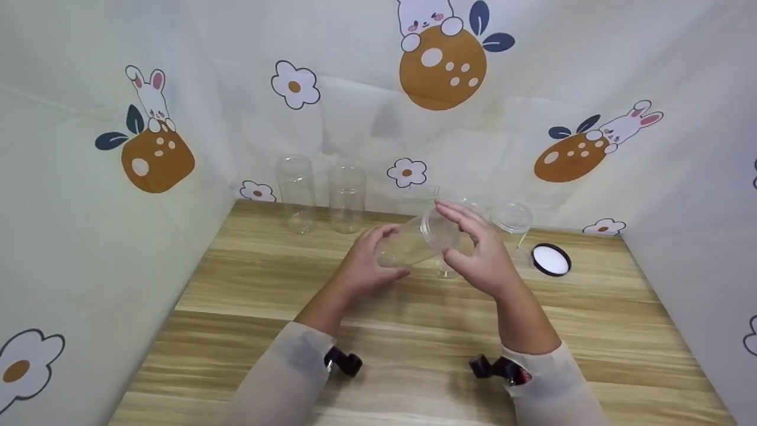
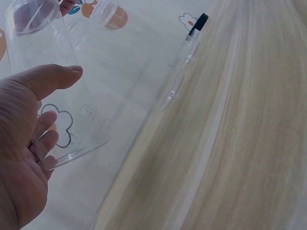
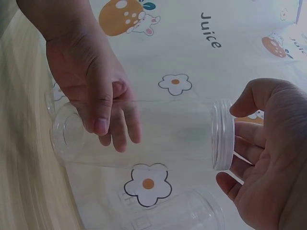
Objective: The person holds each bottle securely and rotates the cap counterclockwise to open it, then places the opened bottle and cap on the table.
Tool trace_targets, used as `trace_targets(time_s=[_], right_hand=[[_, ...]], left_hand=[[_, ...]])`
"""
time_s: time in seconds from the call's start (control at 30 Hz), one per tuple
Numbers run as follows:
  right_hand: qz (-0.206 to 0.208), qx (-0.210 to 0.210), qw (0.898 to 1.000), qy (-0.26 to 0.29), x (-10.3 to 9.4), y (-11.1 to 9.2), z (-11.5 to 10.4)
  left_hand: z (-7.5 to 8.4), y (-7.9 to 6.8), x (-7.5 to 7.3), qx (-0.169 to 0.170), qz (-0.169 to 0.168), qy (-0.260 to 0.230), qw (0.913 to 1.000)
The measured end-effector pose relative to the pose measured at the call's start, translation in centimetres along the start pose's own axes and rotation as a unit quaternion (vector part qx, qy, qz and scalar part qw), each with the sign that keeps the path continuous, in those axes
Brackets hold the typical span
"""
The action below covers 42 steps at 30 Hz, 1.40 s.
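Observation:
A clear plastic jar [image 1: 408,242] hangs tilted above the wooden table between the two hands. My left hand [image 1: 369,260] grips it around the body near its base, thumb on one side and fingers on the other. In the right wrist view the ribbed screw neck [image 3: 222,134] faces my right hand [image 3: 273,148]. That hand's fingers are spread and gently bent around the mouth, with the thumb tip right at the rim. No lid shows on this jar. The fingers of the left hand [image 3: 103,100] show through its clear wall.
Two clear jars [image 1: 297,195] stand at the back left by the patterned cloth wall. More clear jars [image 1: 511,219] stand behind the right hand. A black lid with a white lining [image 1: 551,259] lies to their right. Black wrist cameras [image 1: 343,361] stick out from both sleeves.

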State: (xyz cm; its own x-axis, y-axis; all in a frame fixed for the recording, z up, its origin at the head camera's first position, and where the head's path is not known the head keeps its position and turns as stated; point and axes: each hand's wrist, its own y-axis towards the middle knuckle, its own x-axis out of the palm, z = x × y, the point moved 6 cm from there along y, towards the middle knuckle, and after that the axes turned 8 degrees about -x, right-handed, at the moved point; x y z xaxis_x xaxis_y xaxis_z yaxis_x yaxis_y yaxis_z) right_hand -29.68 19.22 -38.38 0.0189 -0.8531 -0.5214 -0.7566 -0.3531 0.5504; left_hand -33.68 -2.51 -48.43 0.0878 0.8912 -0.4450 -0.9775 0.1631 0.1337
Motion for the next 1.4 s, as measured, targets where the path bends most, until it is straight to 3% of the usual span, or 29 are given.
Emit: trace_targets(time_s=[0.13, 0.33, 0.53, 0.9, 1.17, 1.4], right_hand=[[0.012, 0.012, 1.0, -0.006, -0.3, 0.1, -0.1], [0.047, 0.084, 0.994, -0.06, -0.8, 0.2, 0.4], [0.036, 0.119, 0.989, -0.082, -0.6, 0.3, 1.1], [0.005, 0.067, 0.994, -0.082, -0.3, 0.2, 0.7], [0.002, -0.003, 0.999, -0.037, -0.3, 0.1, -0.2], [0.004, -0.007, 0.999, -0.032, -0.3, 0.1, -0.3]], left_hand=[[0.2, 0.0, -0.1, 0.007, 0.001, -0.005, 1.0], [0.4, -0.1, -0.1, 0.01, 0.006, 0.01, 0.9999], [0.4, -0.2, 0.0, 0.015, 0.007, 0.011, 0.9998], [0.3, -0.1, -0.1, 0.017, 0.008, 0.017, 0.9997], [0.5, -0.1, -0.1, 0.032, -0.003, 0.003, 0.9995], [0.6, -0.2, -0.1, 0.037, -0.001, 0.001, 0.9993]])
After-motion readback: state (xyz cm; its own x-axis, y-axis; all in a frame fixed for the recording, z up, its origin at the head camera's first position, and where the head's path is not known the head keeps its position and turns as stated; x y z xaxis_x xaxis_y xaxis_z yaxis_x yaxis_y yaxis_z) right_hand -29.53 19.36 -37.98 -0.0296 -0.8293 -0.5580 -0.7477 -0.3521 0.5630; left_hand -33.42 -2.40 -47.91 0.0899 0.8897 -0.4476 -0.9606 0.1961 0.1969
